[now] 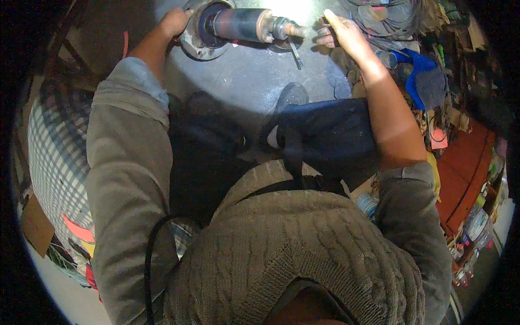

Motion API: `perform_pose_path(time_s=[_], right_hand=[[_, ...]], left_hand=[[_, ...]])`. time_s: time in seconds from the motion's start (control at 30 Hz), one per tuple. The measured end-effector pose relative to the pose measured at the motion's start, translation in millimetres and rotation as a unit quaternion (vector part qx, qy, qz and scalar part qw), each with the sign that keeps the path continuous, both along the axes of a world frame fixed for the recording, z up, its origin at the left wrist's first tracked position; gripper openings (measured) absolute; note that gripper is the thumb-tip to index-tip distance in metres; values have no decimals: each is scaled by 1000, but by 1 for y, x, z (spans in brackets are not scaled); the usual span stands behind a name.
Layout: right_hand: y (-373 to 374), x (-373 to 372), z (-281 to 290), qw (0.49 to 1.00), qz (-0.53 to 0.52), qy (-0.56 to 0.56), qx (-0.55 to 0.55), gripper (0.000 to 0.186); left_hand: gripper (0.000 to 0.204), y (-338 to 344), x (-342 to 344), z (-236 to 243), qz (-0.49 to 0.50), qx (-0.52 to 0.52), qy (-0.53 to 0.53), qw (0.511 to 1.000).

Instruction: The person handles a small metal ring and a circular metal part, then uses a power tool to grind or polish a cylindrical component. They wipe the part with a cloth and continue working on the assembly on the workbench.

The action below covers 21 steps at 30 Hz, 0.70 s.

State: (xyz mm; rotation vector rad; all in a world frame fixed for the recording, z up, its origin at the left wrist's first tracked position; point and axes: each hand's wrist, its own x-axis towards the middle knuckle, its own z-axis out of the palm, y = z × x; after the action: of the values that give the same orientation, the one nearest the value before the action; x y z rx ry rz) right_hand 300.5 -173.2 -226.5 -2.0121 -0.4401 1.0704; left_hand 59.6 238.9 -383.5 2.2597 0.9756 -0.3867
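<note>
A motor rotor (244,25) lies across the far part of the grey surface, its dark cylinder set in a round metal end cover (208,52) on the left. Its stepped shaft, with a ring-shaped bearing (280,28) on it, points right. My left hand (176,23) grips the left rim of the end cover; its fingertips are partly hidden. Just beyond the shaft's tip is my right hand (341,33), fingers apart and nothing visible in them. A thin metal rod (296,56) sticks out below the shaft, its upper end hidden by the rotor.
Dark cables (398,32) are heaped at the far right, near a blue and grey object (425,78). Clutter lines the right side beside a red-brown panel (463,173). A checked cloth (57,157) bulges at my left. A shoe (292,95) shows below the rotor.
</note>
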Motion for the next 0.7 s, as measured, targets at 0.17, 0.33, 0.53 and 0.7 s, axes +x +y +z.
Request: perform_pose_path(time_s=[0.17, 0.33, 0.53, 0.7], right_hand=[[18, -31, -3, 952, 109, -280, 59, 56], [30, -41, -11, 900, 156, -404, 41, 46], [61, -46, -2, 967, 86, -241, 16, 43], [100, -60, 23, 991, 74, -91, 70, 31]], left_hand=[[61, -1, 4, 0, -84, 133, -24, 987], [59, 1, 3, 0, -73, 99, 1, 992], [51, 3, -1, -21, 13, 107, 86, 990], [46, 18, -12, -47, -157, 196, 159, 955]])
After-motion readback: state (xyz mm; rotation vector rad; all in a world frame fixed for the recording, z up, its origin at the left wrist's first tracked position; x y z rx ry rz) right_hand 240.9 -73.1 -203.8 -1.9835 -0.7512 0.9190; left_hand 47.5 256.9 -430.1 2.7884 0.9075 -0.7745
